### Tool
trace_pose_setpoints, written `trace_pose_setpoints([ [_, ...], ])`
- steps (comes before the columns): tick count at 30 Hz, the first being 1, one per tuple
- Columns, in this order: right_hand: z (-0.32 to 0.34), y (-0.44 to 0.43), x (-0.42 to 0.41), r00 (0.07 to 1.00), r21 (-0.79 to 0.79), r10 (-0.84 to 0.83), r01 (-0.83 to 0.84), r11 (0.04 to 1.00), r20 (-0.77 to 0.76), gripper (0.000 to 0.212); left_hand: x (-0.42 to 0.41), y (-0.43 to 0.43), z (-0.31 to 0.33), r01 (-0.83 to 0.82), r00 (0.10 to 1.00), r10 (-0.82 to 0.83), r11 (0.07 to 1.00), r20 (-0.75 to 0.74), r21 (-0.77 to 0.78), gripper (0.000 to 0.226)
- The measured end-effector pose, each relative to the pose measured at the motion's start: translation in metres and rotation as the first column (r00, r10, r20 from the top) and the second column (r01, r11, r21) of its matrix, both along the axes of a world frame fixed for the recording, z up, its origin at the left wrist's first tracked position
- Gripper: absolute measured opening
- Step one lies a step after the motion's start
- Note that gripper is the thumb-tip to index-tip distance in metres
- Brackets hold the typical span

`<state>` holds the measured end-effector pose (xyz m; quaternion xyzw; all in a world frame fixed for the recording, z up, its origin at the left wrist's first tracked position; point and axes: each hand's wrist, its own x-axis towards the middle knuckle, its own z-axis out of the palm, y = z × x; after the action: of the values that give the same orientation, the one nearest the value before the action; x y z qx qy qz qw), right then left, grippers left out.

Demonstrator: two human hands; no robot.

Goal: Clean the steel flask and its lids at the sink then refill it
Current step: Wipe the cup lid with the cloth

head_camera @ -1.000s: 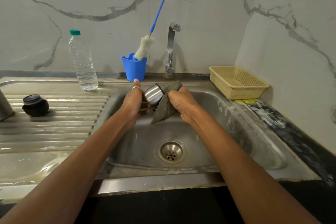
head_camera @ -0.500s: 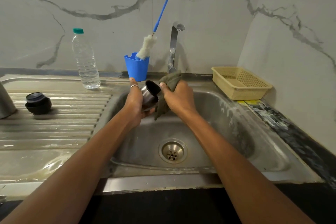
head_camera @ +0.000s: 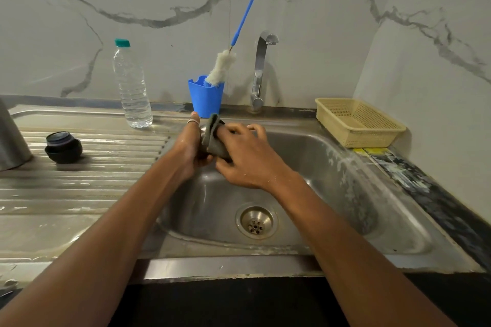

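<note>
Over the back of the steel sink (head_camera: 332, 167), my left hand (head_camera: 186, 151) grips the steel cup lid, now almost wholly hidden behind the hand and the cloth. My right hand (head_camera: 247, 159) presses a dark grey cloth (head_camera: 214, 138) against the lid, fingers curled around it. The black inner lid (head_camera: 63, 146) rests on the ribbed draining board (head_camera: 93, 172) at the left. The steel flask body (head_camera: 10, 138) stands at the far left edge, only partly in view. The tap (head_camera: 261, 69) is behind the sink with no water running.
A clear water bottle (head_camera: 131, 87) with a green cap stands at the back of the draining board. A blue cup (head_camera: 206, 98) holds a blue-handled bottle brush (head_camera: 225, 61). A beige plastic basket (head_camera: 358, 122) sits on the counter to the right. The drain (head_camera: 256, 221) is open.
My right hand has pushed the cloth over the cup lid, which showed its steel side and dark opening before and is now covered. Both hands stayed at the back of the sink.
</note>
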<state>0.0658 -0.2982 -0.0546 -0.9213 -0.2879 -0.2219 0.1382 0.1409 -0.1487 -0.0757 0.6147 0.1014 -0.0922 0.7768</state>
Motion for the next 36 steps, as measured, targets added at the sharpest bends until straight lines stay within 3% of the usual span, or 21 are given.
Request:
trace_pose_setpoints([
  [4, -0.004, 0.004, 0.005, 0.999, -0.102, -0.01, 0.015, 0.995, 0.042, 0.031, 0.003, 0.002, -0.002, 0.028, 0.999, -0.029, 0.999, 0.027, 0.04, 0.068],
  [6, -0.003, 0.013, 0.005, 0.991, 0.079, -0.043, 0.053, 0.995, -0.13, 0.024, 0.0, -0.001, -0.002, 0.004, 0.997, -0.011, 0.997, 0.081, 0.076, 0.077],
  [8, -0.002, 0.017, 0.006, 0.924, 0.379, 0.002, 0.154, 0.913, -0.382, 0.017, -0.005, -0.008, 0.0, -0.096, 0.977, 0.055, 0.977, 0.207, 0.192, 0.076],
  [10, -0.003, 0.014, 0.007, 0.917, 0.458, 0.014, 0.185, 0.869, -0.398, 0.018, -0.008, -0.013, 0.003, -0.187, 0.942, 0.1, 0.949, 0.321, 0.254, 0.067],
  [14, -0.008, -0.005, 0.008, 0.996, -0.021, -0.047, 0.049, 0.999, 0.081, 0.042, -0.009, -0.01, 0.008, 0.044, 0.985, -0.07, 0.986, 0.159, 0.162, 0.061],
  [16, -0.009, -0.001, 0.008, 0.993, -0.083, -0.041, 0.051, 0.995, 0.114, 0.043, -0.01, -0.007, 0.006, 0.084, 0.986, -0.108, 0.98, 0.129, 0.181, 0.058],
  [17, -0.008, 0.004, 0.007, 0.998, 0.011, -0.054, 0.054, 0.999, 0.023, 0.039, -0.011, -0.005, 0.006, 0.056, 0.984, -0.089, 0.977, 0.152, 0.207, 0.057],
  [18, -0.005, 0.01, 0.005, 0.986, 0.23, -0.054, 0.09, 0.969, -0.157, 0.031, -0.008, -0.005, 0.004, 0.018, 0.977, -0.067, 0.972, 0.203, 0.233, 0.058],
  [19, -0.002, 0.015, 0.005, 0.932, 0.471, 0.025, 0.159, 0.868, -0.361, 0.02, -0.009, -0.006, 0.006, -0.025, 0.966, -0.039, 0.97, 0.254, 0.243, 0.061],
  [21, 0.003, 0.015, 0.007, 0.87, 0.64, 0.133, 0.238, 0.73, -0.475, 0.014, -0.009, -0.01, 0.006, -0.054, 0.954, -0.022, 0.968, 0.299, 0.246, 0.061],
  [22, 0.002, 0.01, 0.007, 0.91, 0.558, 0.067, 0.191, 0.808, -0.408, 0.017, -0.01, -0.011, 0.006, -0.036, 0.957, -0.034, 0.971, 0.288, 0.235, 0.054],
  [24, -0.004, 0.001, 0.007, 0.985, 0.174, -0.073, 0.1, 0.98, -0.156, 0.035, -0.013, -0.011, 0.008, 0.049, 0.974, -0.089, 0.981, 0.207, 0.188, 0.04],
  [26, -0.01, -0.002, 0.007, 0.996, -0.076, -0.09, 0.089, 0.993, -0.003, 0.041, -0.015, -0.009, 0.009, 0.112, 0.98, -0.137, 0.98, 0.145, 0.166, 0.035],
  [27, -0.011, 0.002, 0.006, 0.997, -0.046, -0.069, 0.069, 0.997, -0.015, 0.038, -0.016, -0.009, 0.009, 0.112, 0.979, -0.137, 0.979, 0.149, 0.168, 0.034],
  [28, -0.013, 0.007, 0.009, 0.991, 0.117, -0.047, 0.062, 0.991, -0.128, 0.033, -0.015, -0.008, 0.008, 0.084, 0.979, -0.113, 0.982, 0.17, 0.168, 0.033],
  [30, -0.009, 0.016, 0.011, 0.877, 0.57, 0.126, 0.186, 0.8, -0.463, 0.028, -0.015, -0.013, 0.009, -0.007, 0.973, -0.032, 0.986, 0.229, 0.166, 0.032],
  [31, -0.008, 0.018, 0.011, 0.833, 0.648, 0.192, 0.236, 0.725, -0.518, 0.03, -0.017, -0.016, 0.01, -0.038, 0.968, -0.006, 0.985, 0.253, 0.17, 0.032],
  [32, -0.007, 0.015, 0.011, 0.844, 0.642, 0.187, 0.219, 0.735, -0.502, 0.032, -0.017, -0.017, 0.011, -0.051, 0.966, 0.004, 0.983, 0.26, 0.175, 0.032],
  [33, -0.004, 0.01, 0.008, 0.897, 0.55, 0.119, 0.152, 0.821, -0.425, 0.034, -0.018, -0.017, 0.012, -0.045, 0.968, 0.001, 0.984, 0.251, 0.171, 0.033],
  [35, -0.006, -0.002, 0.009, 0.985, 0.166, -0.019, 0.048, 0.985, -0.173, 0.044, -0.019, -0.011, 0.012, 0.036, 0.979, -0.076, 0.978, 0.187, 0.207, 0.041],
  [36, -0.008, -0.008, 0.012, 0.997, -0.022, -0.046, 0.045, 0.999, -0.06, 0.05, -0.019, -0.008, 0.012, 0.089, 0.98, -0.126, 0.969, 0.152, 0.231, 0.045],
])
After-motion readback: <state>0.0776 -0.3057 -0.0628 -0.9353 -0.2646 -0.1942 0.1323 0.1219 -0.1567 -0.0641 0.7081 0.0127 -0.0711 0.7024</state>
